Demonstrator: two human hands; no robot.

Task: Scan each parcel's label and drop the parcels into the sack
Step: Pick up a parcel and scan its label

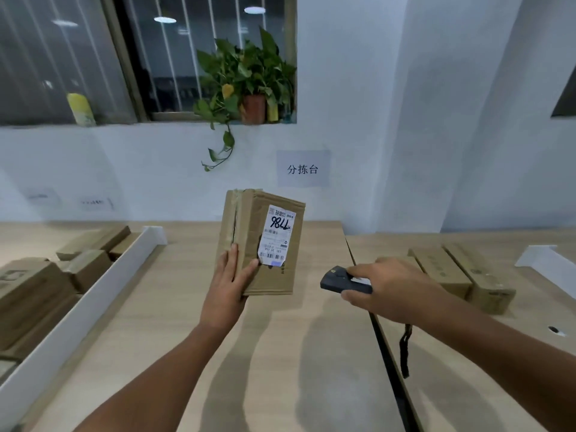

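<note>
Where the parcel is: in the head view, near the middle of the picture, the parcel (249,226) is held upright in the air above the worktop (187,307), with its broad face turned toward the camera.
Label: a white label (276,235) sits on that face toward its 3 o'clock side. It is upside down and carries black handwritten figures and barcodes.
Left hand: the left hand (230,282) grips the parcel at its 7 o'clock corner. The fingers (232,257) lie straight and pressed together along the narrow side, and the thumb crosses the front so its tip touches the label's lower corner.
Right hand: the right hand (386,288) is at 4 o'clock from the parcel and apart from it. Its fingers are curled round the scanner, with the forefinger stretched along the top.
Scanner: the scanner (339,280) is dark grey, and its nose points to 9 o'clock at the parcel's lower part without touching it.
Strap: a black strap (404,353) hangs below the right wrist.
Seam: a dark seam (383,338) runs from 12 to 5 o'clock between two pale wooden tops.
Divider: a white divider (78,313) lies at 8 o'clock.
Left boxes: the left boxes (31,294) are cardboard, piled beyond the divider at 9 o'clock.
Right boxes: the right boxes (461,275) lie side by side at 3 o'clock, past the seam.
Wall: at 12 o'clock a potted plant (249,82) stands on the window sill, with a paper sign (303,168) on the wall below it.
</note>
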